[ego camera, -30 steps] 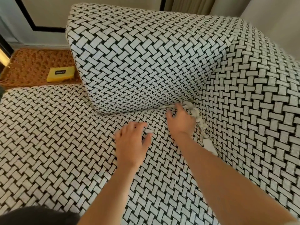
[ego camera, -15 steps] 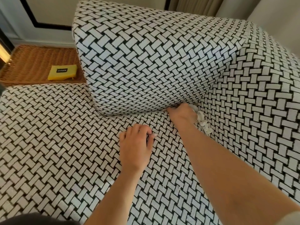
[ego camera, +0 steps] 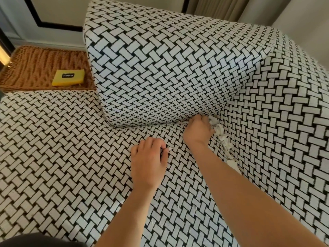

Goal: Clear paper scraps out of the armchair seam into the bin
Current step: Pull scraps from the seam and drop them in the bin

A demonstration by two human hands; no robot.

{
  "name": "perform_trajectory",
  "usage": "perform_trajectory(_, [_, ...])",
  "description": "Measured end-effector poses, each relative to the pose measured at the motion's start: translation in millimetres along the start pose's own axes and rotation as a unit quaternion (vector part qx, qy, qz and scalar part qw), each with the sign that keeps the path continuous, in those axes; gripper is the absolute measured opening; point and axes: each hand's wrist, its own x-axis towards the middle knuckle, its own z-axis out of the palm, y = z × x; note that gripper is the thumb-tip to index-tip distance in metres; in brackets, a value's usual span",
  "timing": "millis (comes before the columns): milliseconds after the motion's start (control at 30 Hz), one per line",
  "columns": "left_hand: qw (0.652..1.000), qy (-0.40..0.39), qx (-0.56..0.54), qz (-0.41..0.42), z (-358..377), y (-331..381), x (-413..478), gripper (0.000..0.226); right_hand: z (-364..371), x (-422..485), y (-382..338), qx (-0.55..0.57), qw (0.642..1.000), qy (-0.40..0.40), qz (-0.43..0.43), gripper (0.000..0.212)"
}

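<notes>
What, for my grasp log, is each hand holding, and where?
Left hand pinches a small paper scrap by one end; right hand is among seam scraps, grip hidden.

The only writing in view is on a yellow pouch (ego camera: pixel 59 81) lying in the wicker tray (ego camera: pixel 35 65) at about ten o'clock. A small black label (ego camera: pixel 68 75) sits at the pouch's middle and carries one short line of white capital letters. The line is upside down to the camera and is too small and blurred to read.
</notes>
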Motion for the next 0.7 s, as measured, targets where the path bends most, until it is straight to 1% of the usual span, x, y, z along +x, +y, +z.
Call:
perform_trajectory(100, [1.0, -0.004, 0.003, -0.001, 0, 0, 0, 0.013, 3, -11, -1, 0.022, 0.999, 0.042, -0.018, 0.023])
perform_trajectory(167, [1.0, -0.004, 0.003, -0.002, 0, 0, 0, 0.012, 3, -18, 0, 0.099, 0.992, 0.066, -0.029, 0.016])
perform_trajectory(300, [1.0, -0.001, 0.001, -0.004, 0, 0, 0, 0.01, -7, -28, -2, 0.285, 0.957, 0.052, -0.013, 0.014])
perform_trajectory(367, [1.0, 0.001, 0.001, -0.003, 0, 0, 0, 0.01, -11, -31, -3, 0.348, 0.936, 0.058, -0.003, 0.01])
perform_trajectory(433, [1.0, 0.0, 0.0, -0.002, 1, 0, 0, 0.01, -14, -32, -4, 0.385, 0.919, 0.078, 0.017, 0.009])
perform_trajectory(533, [1.0, -0.001, -0.002, -0.002, 0, 0, 0, 0.01, -12, -32, -2, 0.385, 0.916, 0.113, 0.03, 0.013])
perform_trajectory(600, [1.0, 0.001, -0.003, -0.001, 0, 1, 0, 0.01, -9, -31, -3, 0.367, 0.923, 0.111, 0.024, 0.018])
perform_trajectory(633, [1.0, 0.003, -0.004, 0.001, 0, 1, 0, 0.01, -7, -30, -3, 0.338, 0.936, 0.099, 0.011, 0.022])
perform_trajectory(700, [1.0, 0.004, -0.004, 0.003, -1, 1, 0, 0.01, -4, -28, -3, 0.214, 0.974, 0.07, -0.025, 0.037])
